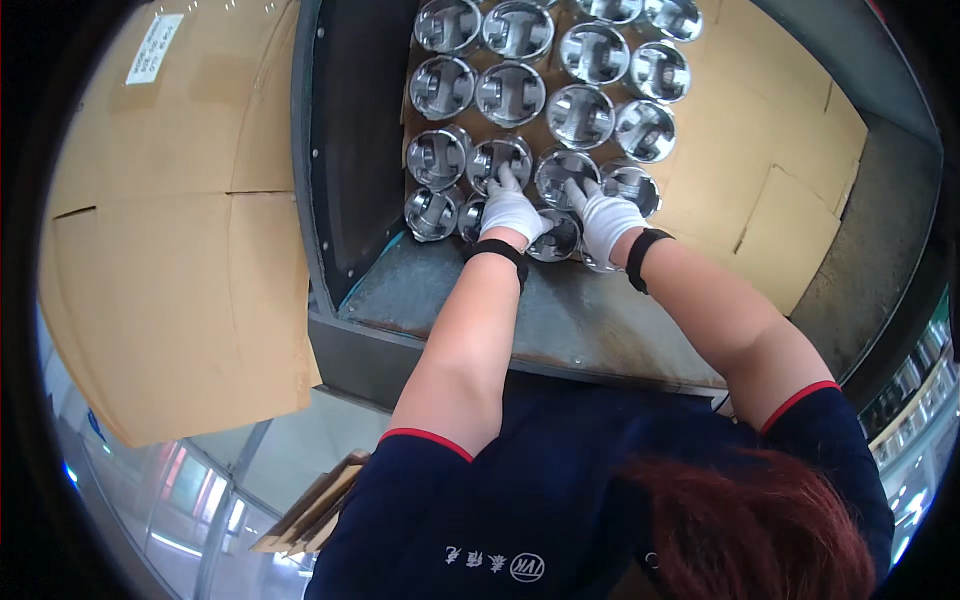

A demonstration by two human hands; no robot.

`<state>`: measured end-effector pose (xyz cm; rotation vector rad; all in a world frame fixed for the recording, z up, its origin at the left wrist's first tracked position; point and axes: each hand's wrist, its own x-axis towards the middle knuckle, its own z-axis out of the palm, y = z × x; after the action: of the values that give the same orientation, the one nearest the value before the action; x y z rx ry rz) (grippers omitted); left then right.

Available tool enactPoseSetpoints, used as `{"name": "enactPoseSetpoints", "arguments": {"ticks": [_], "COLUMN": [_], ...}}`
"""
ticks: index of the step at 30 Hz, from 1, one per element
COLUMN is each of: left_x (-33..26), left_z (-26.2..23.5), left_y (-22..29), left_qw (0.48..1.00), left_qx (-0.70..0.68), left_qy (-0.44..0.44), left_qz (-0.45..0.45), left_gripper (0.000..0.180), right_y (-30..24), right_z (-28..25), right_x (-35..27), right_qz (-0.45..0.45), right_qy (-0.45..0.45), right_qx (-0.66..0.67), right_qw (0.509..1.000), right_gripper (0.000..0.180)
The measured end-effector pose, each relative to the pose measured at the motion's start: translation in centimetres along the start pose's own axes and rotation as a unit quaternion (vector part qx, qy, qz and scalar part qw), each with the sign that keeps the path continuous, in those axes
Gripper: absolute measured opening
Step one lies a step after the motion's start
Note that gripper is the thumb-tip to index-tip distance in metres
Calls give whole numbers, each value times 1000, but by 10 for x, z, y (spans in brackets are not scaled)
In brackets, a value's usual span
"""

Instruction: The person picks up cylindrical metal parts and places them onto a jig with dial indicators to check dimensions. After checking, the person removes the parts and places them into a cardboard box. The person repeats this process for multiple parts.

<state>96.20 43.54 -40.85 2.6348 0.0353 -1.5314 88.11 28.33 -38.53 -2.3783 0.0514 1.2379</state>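
Both hands wear white gloves with black wristbands and rest on shiny metal pistons. Left hand (510, 210) has its fingers pushed into the hollow of one piston (499, 160) in the third row, gripping its inner part. Right hand (607, 218) does the same at the next piston (565, 174), fingers hooked over the rim; how firm this grip is, I cannot tell.

These pistons (545, 90) stand open side up, close together in rows, on a brown cardboard sheet (745, 140) that lies inside a dark metal bin (350, 150). The nearest row is partly covered by the hands, so these pieces are hard to count. The top row is cut off by the picture edge.

In front of the pistons the bin floor (580, 320) is bare, worn grey metal. At the left a big cardboard box (170, 250) with closed flaps and a white label (154, 48) stands beside the bin. The person's dark blue shirt (540, 500) and reddish hair (760, 530) fill the lower part and hide what is under them.
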Motion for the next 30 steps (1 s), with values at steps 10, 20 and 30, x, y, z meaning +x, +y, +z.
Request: {"name": "enactPoseSetpoints", "arguments": {"ticks": [10,20,30], "left_x": [-15,-7,-11], "left_z": [-3,42,37], "left_y": [3,14,7], "left_qw": [998,985,965], "left_qx": [45,140,159], "left_qy": [-8,69,128], "left_qz": [43,76,163], "left_gripper": [105,73,57], "right_y": [24,47,110], "right_z": [-2,48,26], "right_x": [4,-4,-125], "right_qz": [8,64,56], "right_qy": [34,114,219], "right_qx": [-17,10,153], "right_qw": [999,991,962], "right_gripper": [50,38,61]}}
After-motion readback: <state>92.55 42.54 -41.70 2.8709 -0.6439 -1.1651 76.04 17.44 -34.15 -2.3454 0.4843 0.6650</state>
